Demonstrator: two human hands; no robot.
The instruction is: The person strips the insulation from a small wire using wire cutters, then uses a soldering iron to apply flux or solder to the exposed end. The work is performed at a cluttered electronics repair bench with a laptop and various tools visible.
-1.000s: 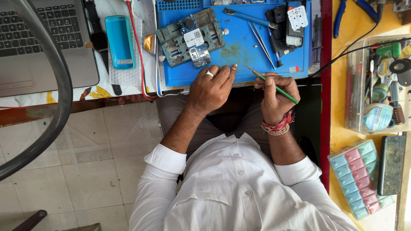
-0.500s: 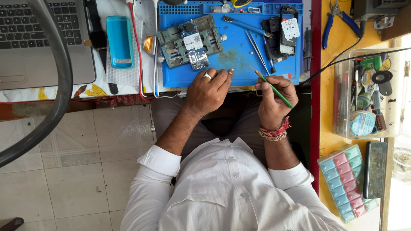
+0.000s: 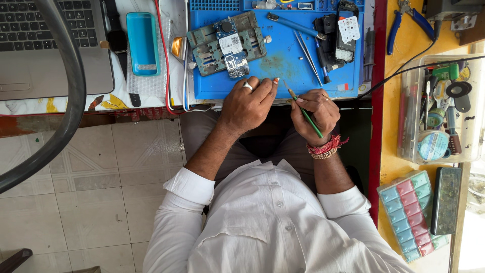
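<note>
Fingers (image 3: pixel 308 101) around green-handled tool (image 3: pixel 306 114)

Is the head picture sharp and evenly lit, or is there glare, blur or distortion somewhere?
Head view: mostly sharp, with even, soft light on the blue mat and both hands; overexposed white glare at the lower right edge; the dark curved bar at left looks bowed, possibly by lens distortion.

Head cam; looks straight down; close.

Both forearms reach toward twelve o'clock, white sleeves cuffed. The left hand (image 3: pixel 247 103) lies palm down, fingers loosely curled. The right hand (image 3: pixel 316 111) sits at its three o'clock, fingers pinched closed.
</note>
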